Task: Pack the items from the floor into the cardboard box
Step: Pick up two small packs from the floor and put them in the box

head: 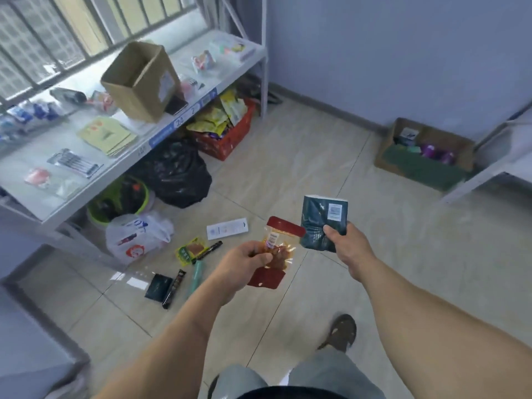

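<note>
My left hand (247, 254) pinches a red snack pouch (277, 251); my right hand (349, 243) grips a dark green packet (319, 220), above the floor (288, 174).

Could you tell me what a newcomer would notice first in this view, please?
Two hands mid-frame: the left hand grips a red snack packet, the right hand a dark green packet. More packets lie on the tiled floor; an open cardboard box sits on the shelf.

Tiled floor (288, 174), lilac wall (388, 53), barred window (57, 33) lighting a white shelf (86, 156) at left.
</note>
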